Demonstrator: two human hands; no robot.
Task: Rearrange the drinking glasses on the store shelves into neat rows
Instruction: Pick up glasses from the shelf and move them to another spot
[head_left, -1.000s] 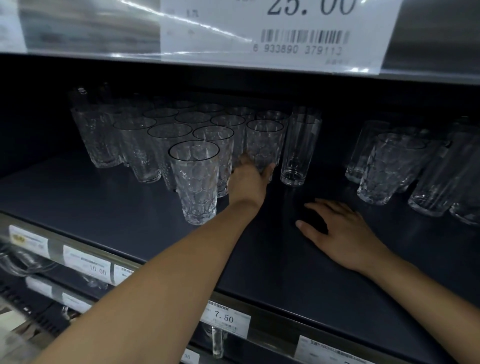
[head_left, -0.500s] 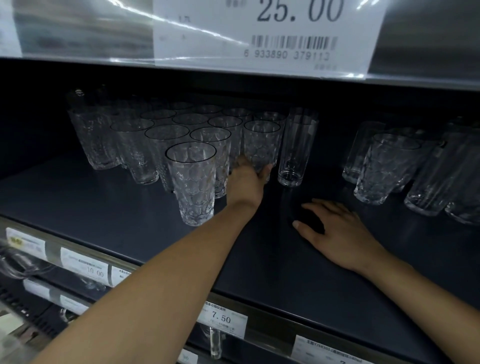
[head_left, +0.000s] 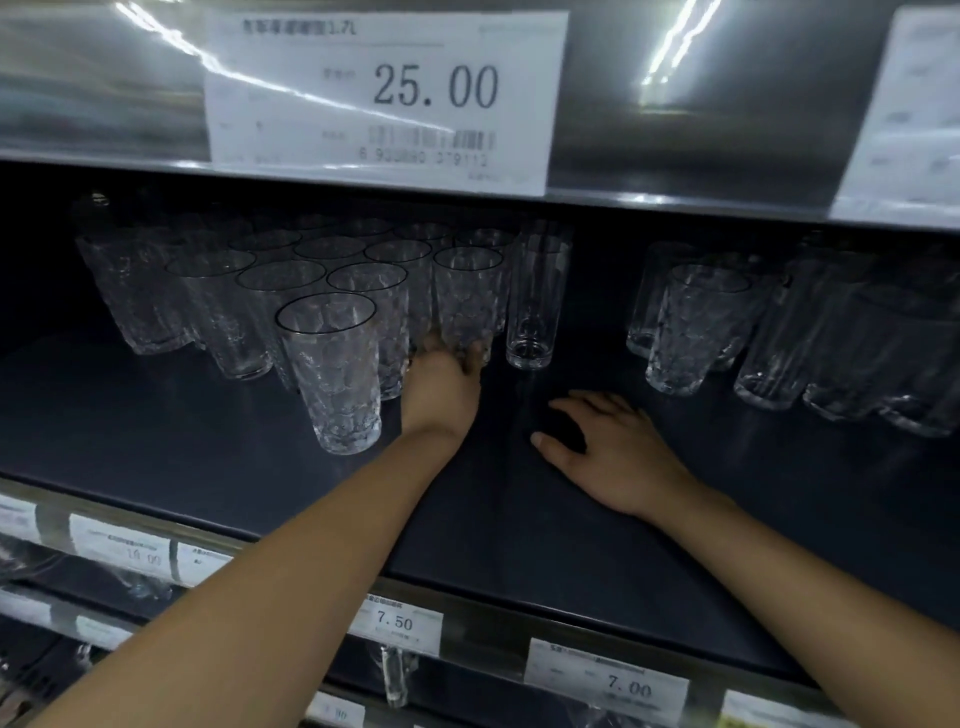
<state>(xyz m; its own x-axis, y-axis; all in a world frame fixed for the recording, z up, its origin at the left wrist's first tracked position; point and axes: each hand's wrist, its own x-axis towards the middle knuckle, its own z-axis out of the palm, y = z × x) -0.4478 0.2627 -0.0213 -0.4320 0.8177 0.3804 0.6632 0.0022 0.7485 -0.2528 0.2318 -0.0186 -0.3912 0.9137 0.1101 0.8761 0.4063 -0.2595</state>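
Dark shelf (head_left: 156, 447) under a metal shelf edge (head_left: 675, 104) with price tags (head_left: 379, 98), streaked with ceiling-light glare.

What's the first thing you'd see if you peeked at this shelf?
Probably the big white price sign reading 25.00, hanging on the shelf edge above. Below it, a crowd of clear patterned glasses stands on the left of the dark shelf, with one front glass sticking out alone. The left hand touches the base of a glass in that cluster, while the right hand rests flat on the shelf.
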